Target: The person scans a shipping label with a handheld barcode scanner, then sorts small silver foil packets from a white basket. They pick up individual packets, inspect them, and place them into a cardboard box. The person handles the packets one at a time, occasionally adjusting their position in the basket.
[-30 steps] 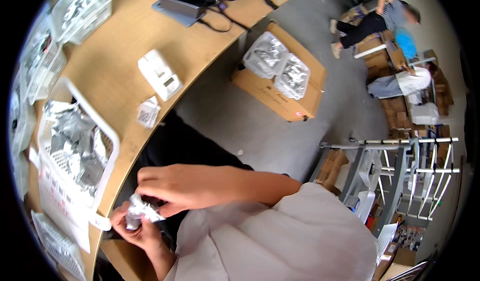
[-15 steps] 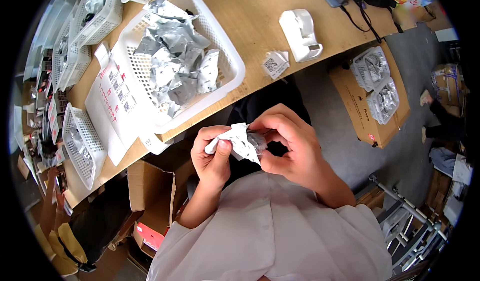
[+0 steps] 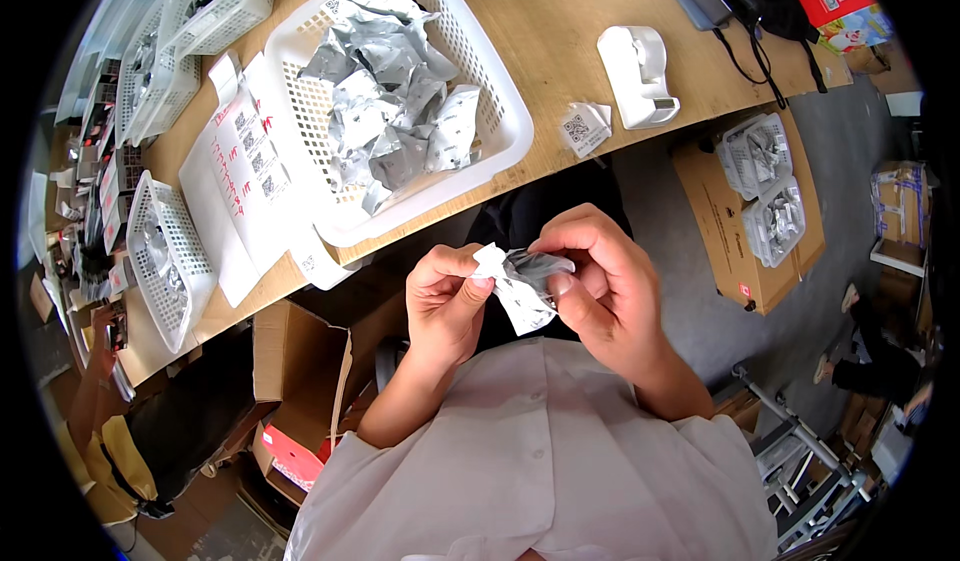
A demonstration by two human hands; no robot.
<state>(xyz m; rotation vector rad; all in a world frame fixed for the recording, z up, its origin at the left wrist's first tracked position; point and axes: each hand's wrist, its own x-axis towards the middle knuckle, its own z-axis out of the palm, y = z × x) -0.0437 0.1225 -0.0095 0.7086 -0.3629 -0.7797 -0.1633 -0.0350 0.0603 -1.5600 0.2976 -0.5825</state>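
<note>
Between my two hands, in front of my chest, is a small crumpled silver foil pouch with a white printed side. My left hand pinches its left end between thumb and forefinger. On the other side, the thumb and fingers of my right hand grip its grey edge. What the pouch contains, if anything, is hidden. Beyond my hands, a white plastic basket on the table holds a heap of similar foil pouches.
A white tape dispenser and a small label sheet lie near the table's edge. Left are a handwritten paper and a small basket. Right, a carton carries two baskets; below left stands an open cardboard box.
The pouch has been turned and spread wider, with more of its grey foil side showing by my right fingers. The surroundings have shifted slightly in view.
</note>
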